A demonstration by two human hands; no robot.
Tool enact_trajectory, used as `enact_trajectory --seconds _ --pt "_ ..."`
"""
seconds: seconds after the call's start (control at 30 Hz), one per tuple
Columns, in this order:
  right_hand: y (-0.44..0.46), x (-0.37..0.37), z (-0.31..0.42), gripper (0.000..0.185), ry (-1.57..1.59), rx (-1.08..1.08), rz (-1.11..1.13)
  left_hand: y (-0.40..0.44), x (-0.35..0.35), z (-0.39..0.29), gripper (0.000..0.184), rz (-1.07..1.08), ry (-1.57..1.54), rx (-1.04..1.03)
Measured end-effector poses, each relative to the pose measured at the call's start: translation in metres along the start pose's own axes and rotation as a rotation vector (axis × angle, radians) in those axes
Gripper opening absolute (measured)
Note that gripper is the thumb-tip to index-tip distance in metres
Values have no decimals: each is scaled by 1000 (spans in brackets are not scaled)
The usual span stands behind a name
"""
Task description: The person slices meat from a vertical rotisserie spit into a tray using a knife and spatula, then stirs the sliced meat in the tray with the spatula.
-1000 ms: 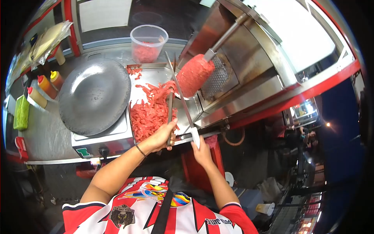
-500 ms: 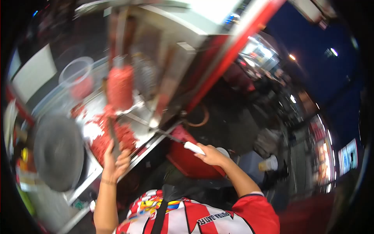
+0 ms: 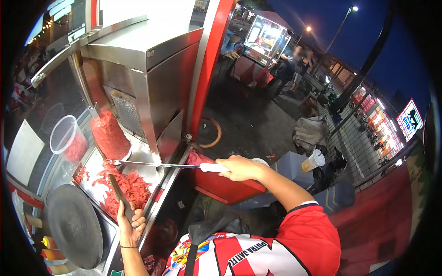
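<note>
My right hand (image 3: 240, 169) is closed on the white handle of a long knife (image 3: 177, 165). Its thin blade reaches left across the tray to the foot of a reddish meat cone (image 3: 109, 135) on an upright spit. My left hand (image 3: 130, 225) grips a long, flat brown tool (image 3: 120, 193) that looks wooden; its far end is close to the knife tip. Red meat shavings (image 3: 133, 188) lie heaped on the metal tray (image 3: 99, 186) under the cone, beside and behind this tool.
A round dark griddle (image 3: 76, 225) sits left of the tray. A clear tub (image 3: 69, 138) with red meat stands behind. The steel grill housing (image 3: 172, 69) rises beside the spit, next to a red post (image 3: 209, 60). Right are a drink cup (image 3: 314, 161) and distant people.
My view has turned, and the stall sits lower and further left in it. The knife now lies nearly level, its tip at the cone's foot. Both hands keep their grips.
</note>
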State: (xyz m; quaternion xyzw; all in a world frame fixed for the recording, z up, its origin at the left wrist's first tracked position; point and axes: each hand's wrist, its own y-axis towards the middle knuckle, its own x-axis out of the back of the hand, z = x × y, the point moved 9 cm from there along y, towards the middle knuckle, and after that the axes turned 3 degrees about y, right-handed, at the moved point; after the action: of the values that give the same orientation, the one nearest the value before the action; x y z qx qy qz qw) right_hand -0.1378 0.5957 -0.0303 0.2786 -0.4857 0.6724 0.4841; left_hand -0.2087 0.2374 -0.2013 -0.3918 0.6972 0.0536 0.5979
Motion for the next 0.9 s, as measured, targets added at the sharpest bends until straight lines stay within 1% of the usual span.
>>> enact_trajectory --seconds 0.07,0.1,0.23,0.27,0.33,0.37,0.43,0.53,0.57,0.6,0.63,0.67,0.7,0.73,0.77,0.8,0.87,0.9 --pt "-10 7 -7 42 -21 -8 10 -7 -3 3 46 -35 -16 9" --pt "-12 11 -10 40 -5 -48 7 -10 -7 2 45 -42 -15 6" --pt "-5 6 5 37 -10 -31 33 -4 -1 1 45 -10 41 -17" --pt "-5 6 5 36 -3 -25 32 -6 2 -1 46 -56 48 -8" --pt "-8 15 6 33 2 -24 12 -11 3 -2 47 -10 65 14" --pt "-13 20 9 32 9 -26 3 -13 7 -2 48 -37 43 37" --pt "-7 17 5 29 8 -36 16 -11 8 -3 48 -25 45 40" --pt "1 11 10 32 -4 99 -52 -9 6 -3 46 -1 81 51" --pt "-3 17 10 32 -49 160 -129 -14 6 -5 46 -9 88 37" --pt "-9 22 6 33 -91 249 -187 -13 1 -3 45 44 58 62" --pt "-13 26 2 32 1 174 -105 -16 3 -2 45 -18 67 61" --pt "-17 30 -5 29 75 127 -66 -23 -3 3 43 0 12 90" --pt "-19 33 -3 25 115 203 -71 -22 7 8 41 -7 76 84" --pt "-20 32 -8 21 124 162 -75 -27 5 9 40 -79 159 60" --pt "-15 20 -19 19 214 49 -40 -30 6 11 44 -61 247 33" --pt "-9 16 -7 24 246 69 -67 -31 12 18 42 -95 240 41" --pt "13 -14 18 23 355 30 -110 -30 12 25 39 -113 352 -9" --pt "27 -36 30 22 527 26 -120 -26 13 27 38 -131 403 -51"
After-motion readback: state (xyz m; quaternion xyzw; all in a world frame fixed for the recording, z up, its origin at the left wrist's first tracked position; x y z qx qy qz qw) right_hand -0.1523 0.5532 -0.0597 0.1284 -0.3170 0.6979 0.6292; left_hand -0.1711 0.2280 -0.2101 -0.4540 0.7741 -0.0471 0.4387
